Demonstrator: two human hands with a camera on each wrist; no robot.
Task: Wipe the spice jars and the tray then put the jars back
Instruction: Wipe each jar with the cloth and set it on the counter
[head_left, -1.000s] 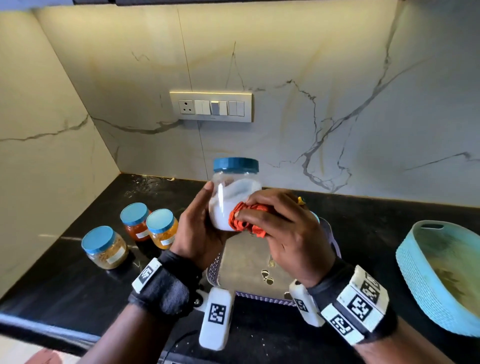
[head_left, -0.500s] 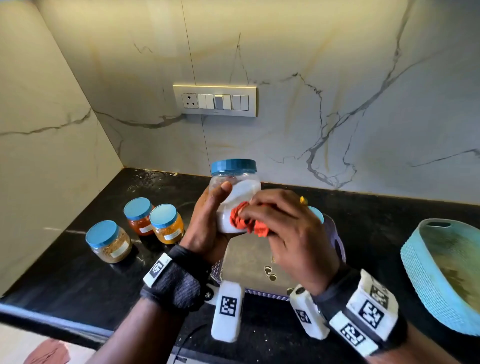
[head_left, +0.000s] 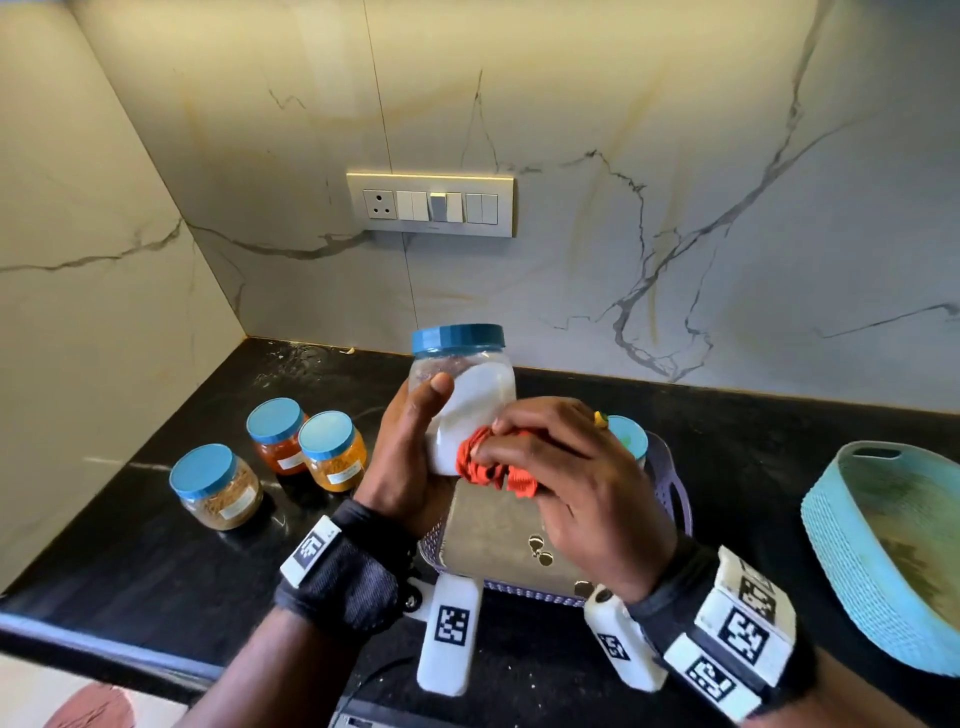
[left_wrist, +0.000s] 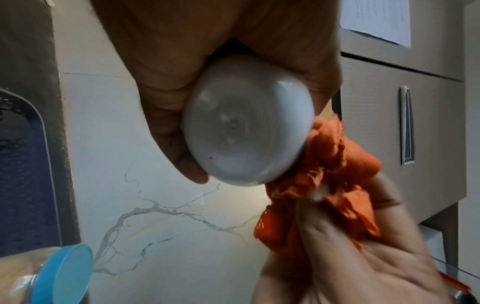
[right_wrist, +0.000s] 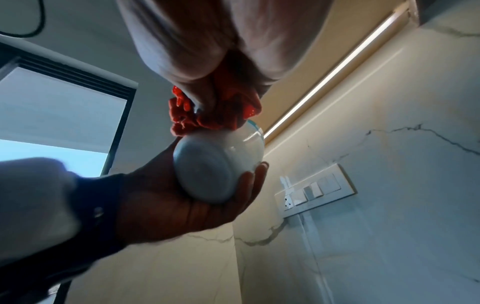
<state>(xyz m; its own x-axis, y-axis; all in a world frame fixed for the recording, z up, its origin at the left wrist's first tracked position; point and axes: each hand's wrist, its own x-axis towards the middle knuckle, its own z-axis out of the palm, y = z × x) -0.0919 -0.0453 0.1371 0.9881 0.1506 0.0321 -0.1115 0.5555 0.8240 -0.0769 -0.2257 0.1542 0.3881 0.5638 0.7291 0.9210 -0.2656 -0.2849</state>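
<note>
My left hand (head_left: 410, 452) grips a clear jar of white powder (head_left: 475, 395) with a blue lid, held upright above the tray. Its round base (left_wrist: 246, 131) shows from below in the left wrist view and again (right_wrist: 210, 174) in the right wrist view. My right hand (head_left: 561, 467) clutches a bunched orange cloth (head_left: 488, 465) and presses it against the jar's lower right side. The purple perforated tray (head_left: 675, 499) sits on the black counter under my hands, with another blue-lidded jar (head_left: 631, 439) partly hidden behind my right hand.
Three blue-lidded spice jars stand on the counter at the left: a brown one (head_left: 218, 488), a red one (head_left: 278, 434) and a yellow one (head_left: 335, 449). A light blue woven basket (head_left: 852, 545) sits at the right. A switch panel (head_left: 431, 205) hangs on the marble wall.
The orange cloth has slid a little lower along the jar's side under my right hand. My left thumb sits higher on the jar. The jars on the counter have not moved.
</note>
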